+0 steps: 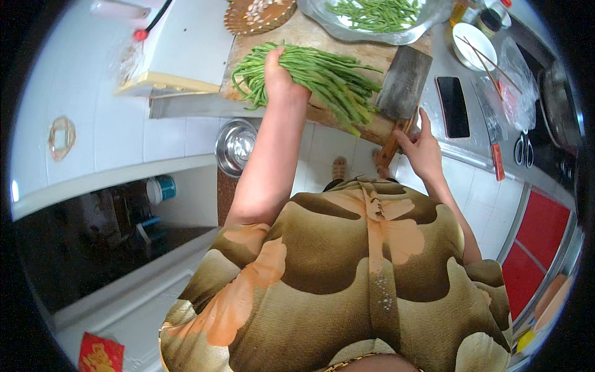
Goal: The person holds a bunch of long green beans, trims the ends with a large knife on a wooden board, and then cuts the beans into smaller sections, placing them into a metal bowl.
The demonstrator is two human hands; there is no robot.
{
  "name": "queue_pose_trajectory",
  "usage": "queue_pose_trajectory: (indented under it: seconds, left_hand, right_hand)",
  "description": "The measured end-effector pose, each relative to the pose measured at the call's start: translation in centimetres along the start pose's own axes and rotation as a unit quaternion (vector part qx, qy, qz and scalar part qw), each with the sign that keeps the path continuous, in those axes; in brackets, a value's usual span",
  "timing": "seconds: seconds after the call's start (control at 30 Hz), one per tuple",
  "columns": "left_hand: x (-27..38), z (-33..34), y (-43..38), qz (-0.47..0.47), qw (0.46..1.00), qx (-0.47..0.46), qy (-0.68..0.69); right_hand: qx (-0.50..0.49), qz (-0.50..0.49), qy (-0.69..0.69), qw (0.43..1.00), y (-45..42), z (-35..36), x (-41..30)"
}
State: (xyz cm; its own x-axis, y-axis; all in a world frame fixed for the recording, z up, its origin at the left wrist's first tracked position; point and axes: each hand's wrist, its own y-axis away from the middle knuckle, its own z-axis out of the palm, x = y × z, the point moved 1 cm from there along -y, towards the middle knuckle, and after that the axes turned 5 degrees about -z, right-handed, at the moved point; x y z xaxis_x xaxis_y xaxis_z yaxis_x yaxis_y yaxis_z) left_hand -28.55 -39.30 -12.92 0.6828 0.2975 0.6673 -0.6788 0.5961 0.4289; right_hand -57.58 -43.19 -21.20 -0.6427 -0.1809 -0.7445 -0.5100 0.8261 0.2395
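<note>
My left hand (pixel 284 83) grips a thick bunch of long green beans (pixel 325 76) over a worn wooden cutting board (pixel 251 42). The beans fan out to the right, their ends close to a cleaver. That cleaver (pixel 404 81) has a broad dark blade lying at the board's right side, and its wooden handle (pixel 389 148) points towards me past the edge. Beside the handle is my right hand (pixel 422 144), index finger extended and thumb near the handle's upper end; it does not hold the cleaver. A metal basin (pixel 325 29) with cut green beans (pixel 376 14) stands at the board's far edge.
A woven basket (pixel 232 21) of garlic cloves is at the back left. On the right counter are a white bowl (pixel 472 51) with chopsticks, a phone (pixel 453 107), a red-handled knife (pixel 497 162), scissors (pixel 524 151) and a pan (pixel 558 104). A steel bowl (pixel 236 148) sits lower left.
</note>
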Motion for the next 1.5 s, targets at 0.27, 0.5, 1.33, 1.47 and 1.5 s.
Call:
queue_pose_trajectory:
  seconds: [0.27,0.5,1.33,1.47,1.5]
  left_hand:
    - [-2.5,-0.3,-5.8,-0.005,0.987,0.152,-0.050]
    - [-3.2,-2.2,-9.3,-0.013,0.976,0.188,-0.108]
    - [-3.3,-4.9,-12.7,-0.049,0.981,0.126,-0.137]
    - [-2.7,-5.2,-13.0,-0.117,0.978,0.103,-0.136]
    - [-2.8,-5.0,-12.9,-0.109,0.978,0.099,-0.145]
  right_hand:
    - [0.105,0.042,0.100,0.989,0.8,2.9,-1.7]
    - [0.166,0.097,0.159,0.968,0.8,4.6,-3.1]
    - [0.307,0.056,-0.108,0.944,12.4,5.9,-3.7]
    - [0.230,0.159,-0.303,0.911,13.5,5.8,-7.5]
    - [0.217,0.171,-0.285,0.918,13.0,6.3,-7.1]
